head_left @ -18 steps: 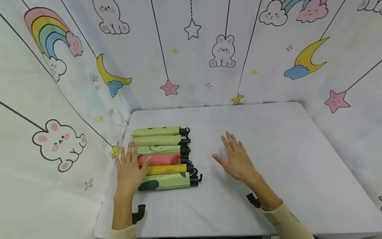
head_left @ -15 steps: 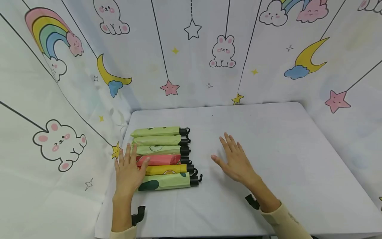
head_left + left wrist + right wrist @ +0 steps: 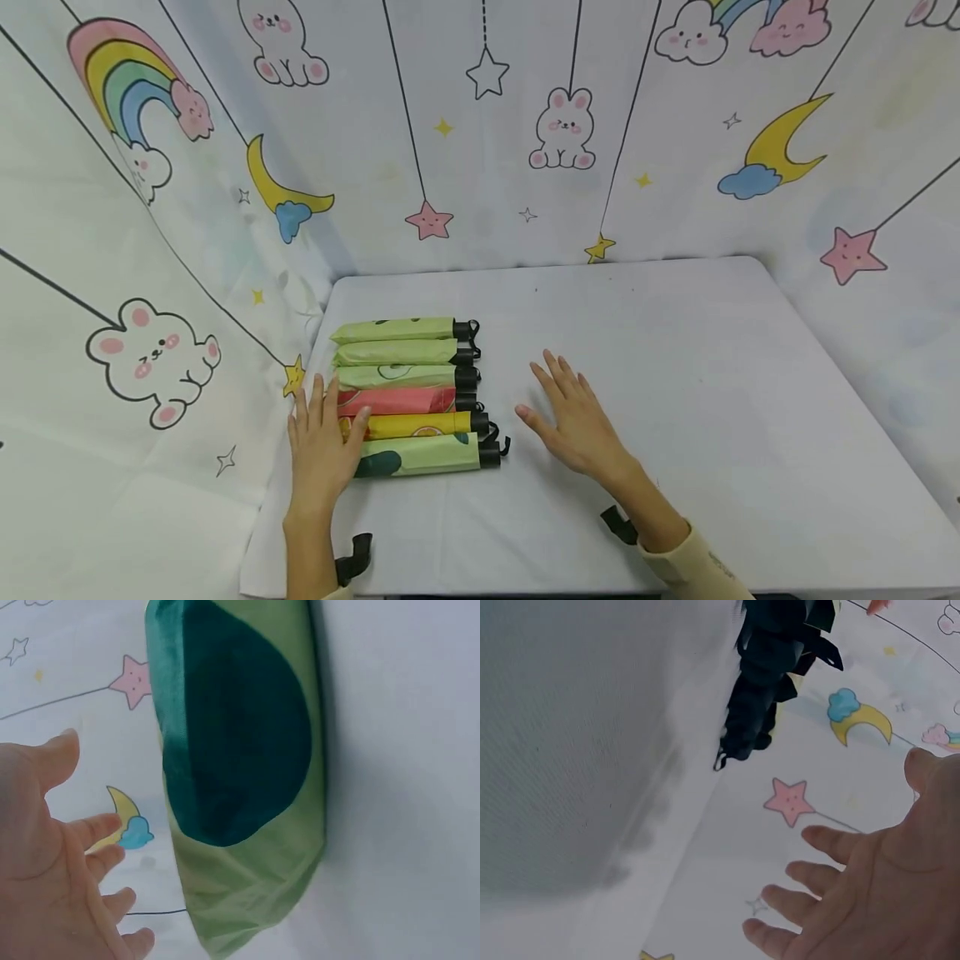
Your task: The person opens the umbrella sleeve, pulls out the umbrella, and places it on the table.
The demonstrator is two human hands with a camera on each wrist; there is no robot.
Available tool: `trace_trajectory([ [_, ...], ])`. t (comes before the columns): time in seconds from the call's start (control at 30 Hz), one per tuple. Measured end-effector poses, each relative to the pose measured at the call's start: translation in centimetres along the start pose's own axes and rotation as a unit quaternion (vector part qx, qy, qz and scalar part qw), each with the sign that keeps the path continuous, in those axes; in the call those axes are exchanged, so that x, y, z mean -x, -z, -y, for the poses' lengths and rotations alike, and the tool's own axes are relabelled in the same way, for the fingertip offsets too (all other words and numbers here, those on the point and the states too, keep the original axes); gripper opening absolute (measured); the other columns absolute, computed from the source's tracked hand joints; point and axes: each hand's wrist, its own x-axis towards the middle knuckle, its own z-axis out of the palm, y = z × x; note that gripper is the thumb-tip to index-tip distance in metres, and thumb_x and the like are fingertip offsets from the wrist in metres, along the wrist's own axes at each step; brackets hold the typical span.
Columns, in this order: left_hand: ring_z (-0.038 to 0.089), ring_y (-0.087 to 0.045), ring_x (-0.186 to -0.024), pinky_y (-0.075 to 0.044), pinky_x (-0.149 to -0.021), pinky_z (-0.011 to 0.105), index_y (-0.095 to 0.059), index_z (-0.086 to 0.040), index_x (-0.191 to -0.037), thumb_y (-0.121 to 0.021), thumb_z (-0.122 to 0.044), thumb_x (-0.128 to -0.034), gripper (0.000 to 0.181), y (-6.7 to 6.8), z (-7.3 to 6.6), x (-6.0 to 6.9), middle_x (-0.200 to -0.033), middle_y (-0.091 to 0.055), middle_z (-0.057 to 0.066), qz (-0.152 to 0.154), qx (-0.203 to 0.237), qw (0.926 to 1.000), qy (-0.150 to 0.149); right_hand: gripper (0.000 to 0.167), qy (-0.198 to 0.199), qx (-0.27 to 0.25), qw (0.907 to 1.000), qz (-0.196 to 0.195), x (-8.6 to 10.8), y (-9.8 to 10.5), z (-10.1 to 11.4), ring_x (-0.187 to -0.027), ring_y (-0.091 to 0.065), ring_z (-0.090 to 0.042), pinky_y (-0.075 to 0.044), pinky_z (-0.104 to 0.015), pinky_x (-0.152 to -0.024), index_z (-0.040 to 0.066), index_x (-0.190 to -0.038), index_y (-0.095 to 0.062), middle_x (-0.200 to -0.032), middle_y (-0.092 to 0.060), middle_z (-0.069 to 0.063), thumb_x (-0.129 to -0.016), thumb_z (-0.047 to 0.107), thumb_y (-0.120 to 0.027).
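Several folded umbrellas lie side by side at the table's left, black handles to the right: green ones at the back, then a red one, a yellow one and a green one with dark patches in front. The left hand, fingers spread, is over the left ends of the nearer umbrellas; whether it touches them cannot be told. In the left wrist view that hand is beside the dark-patched umbrella. The right hand is held flat, holding nothing, right of the handles.
A white-covered table extends under and to the right of the umbrellas. Behind and to the left hangs a white cloth printed with rabbits, stars, moons and rainbows. Black straps hang at both wrists.
Both hands have drawn back slightly toward the front edge, and the right one has also shifted left. The umbrellas have not moved on the table.
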Motion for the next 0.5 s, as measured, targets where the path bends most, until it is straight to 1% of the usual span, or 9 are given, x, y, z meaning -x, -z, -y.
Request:
trace_trajectory([
  [0.1,0.044,0.007,-0.159,-0.001,-0.121,0.074,-0.025,-0.005,-0.164,-0.051,-0.05,-0.1074,0.077,-0.2,0.0,0.4,-0.174,-0.009,0.019,-0.015,0.019,0.9997,0.003,0.083,0.002,-0.009,1.0,0.0,0.1,-0.4,0.3,-0.161,-0.01,-0.029,-0.014,-0.059,-0.128,0.018,-0.166,-0.029,-0.175,-0.011,-0.002,-0.103,0.071,-0.038],
  [0.2,0.045,0.005,-0.159,-0.003,-0.12,0.076,-0.027,-0.002,-0.163,-0.053,-0.044,-0.1079,0.074,-0.4,0.2,1.0,-0.173,-0.011,0.02,-0.022,0.037,0.999,0.012,0.082,0.007,-0.015,0.9999,-0.001,0.3,-1.0,0.6,-0.161,-0.011,-0.029,-0.016,-0.06,-0.127,0.018,-0.166,-0.029,-0.175,-0.012,-0.004,-0.104,0.07,-0.039],
  [0.37,0.047,0.0,-0.158,-0.006,-0.123,0.071,-0.024,-0.003,-0.164,-0.052,-0.04,-0.1095,0.072,-0.8,0.3,2.0,-0.173,-0.01,0.021,-0.015,0.08,0.9961,0.032,0.083,0.014,-0.031,0.9994,-0.002,0.5,-1.6,1.1,-0.16,-0.016,-0.028,-0.019,-0.057,-0.127,0.017,-0.165,-0.032,-0.174,-0.017,-0.004,-0.102,0.071,-0.043],
  [0.43,0.045,0.0,-0.159,-0.007,-0.125,0.069,-0.022,-0.003,-0.165,-0.051,-0.038,-0.1103,0.071,-0.9,0.4,2.4,-0.173,-0.008,0.019,-0.007,0.109,0.993,0.043,0.085,0.012,-0.041,0.9991,0.002,0.6,-1.7,1.5,-0.16,-0.018,-0.026,-0.02,-0.054,-0.128,0.017,-0.164,-0.034,-0.174,-0.019,-0.003,-0.101,0.073,-0.043],
  [0.5,0.044,-0.001,-0.159,-0.008,-0.125,0.068,-0.02,-0.003,-0.165,-0.05,-0.037,-0.1107,0.071,-1.1,0.5,2.7,-0.173,-0.007,0.019,-0.005,0.135,0.9893,0.054,0.086,0.007,-0.05,0.9987,0.01,0.7,-1.7,1.8,-0.159,-0.02,-0.025,-0.022,-0.053,-0.128,0.018,-0.164,-0.035,-0.173,-0.02,-0.001,-0.1,0.075,-0.043],
])
